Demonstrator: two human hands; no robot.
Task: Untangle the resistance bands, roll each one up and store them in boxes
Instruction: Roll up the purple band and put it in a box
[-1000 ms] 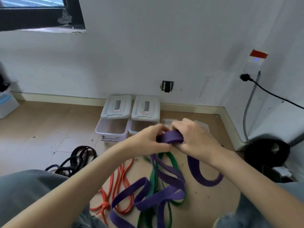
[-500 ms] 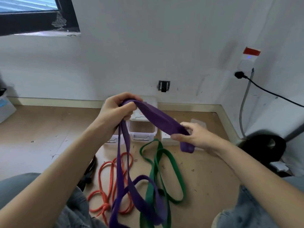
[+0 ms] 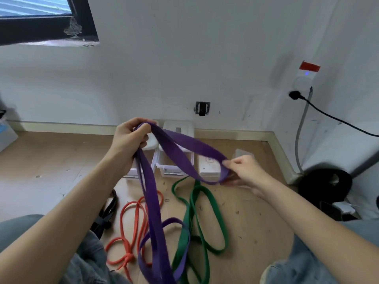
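Observation:
My left hand (image 3: 129, 140) is raised and closed around the top fold of a wide purple band (image 3: 180, 152). From there the band runs right in a loop to my right hand (image 3: 244, 171), which pinches its far end low over the floor. The rest of the purple band hangs down to the floor between my knees. A green band (image 3: 213, 214) lies in loops on the floor beside it, an orange band (image 3: 131, 222) with a knot lies to its left, and a black band (image 3: 108, 210) is partly hidden by my left forearm. White storage boxes (image 3: 178, 171) stand by the wall behind the hands.
The wooden floor meets a white wall with a skirting board. A clear lid or box (image 3: 209, 169) lies right of the white boxes. A black round object (image 3: 326, 185) sits at the right, under a wall socket with a black cable (image 3: 336, 117). My knees frame the bottom corners.
My hands, together at first on the bunched purple band, have drawn apart. The left rose and pulled the band up; the right slid out along it, opening a long loop.

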